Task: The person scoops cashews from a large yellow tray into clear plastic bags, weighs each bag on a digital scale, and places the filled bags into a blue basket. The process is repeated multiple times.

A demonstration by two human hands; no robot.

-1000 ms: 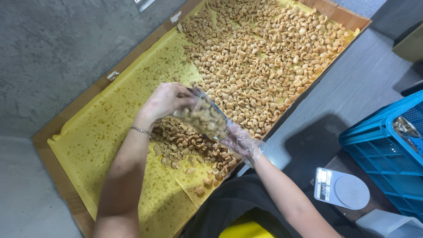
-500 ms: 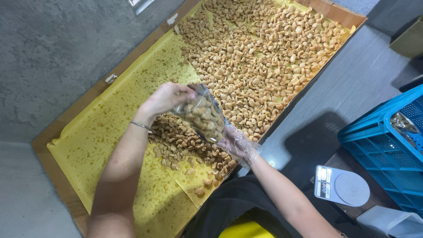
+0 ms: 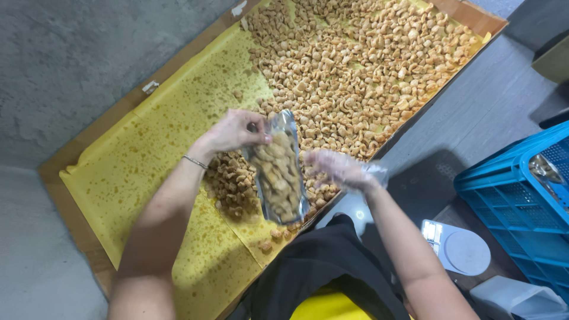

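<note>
My left hand (image 3: 234,131) grips the top edge of a clear plastic pouch (image 3: 278,172) filled with golden-brown fried snack pieces and holds it upright over the tray. My right hand (image 3: 338,169), in a thin clear plastic glove, hovers just right of the pouch with its fingers spread and holds nothing that I can see. Below both hands lies a large wooden tray (image 3: 71,201) lined with oil-stained yellow paper (image 3: 148,172). A thick layer of loose snack pieces (image 3: 355,71) covers the tray's far half and a smaller heap lies under the pouch.
A blue plastic crate (image 3: 510,195) stands at the right. A small white digital scale (image 3: 456,249) sits on the floor beside it, with a white container (image 3: 515,299) at the bottom right corner. Grey concrete floor (image 3: 71,65) runs along the tray's left side.
The pouch has swung from a tilted position to hang upright from my left hand. My gloved right hand has let go of its lower end and now sits beside it.
</note>
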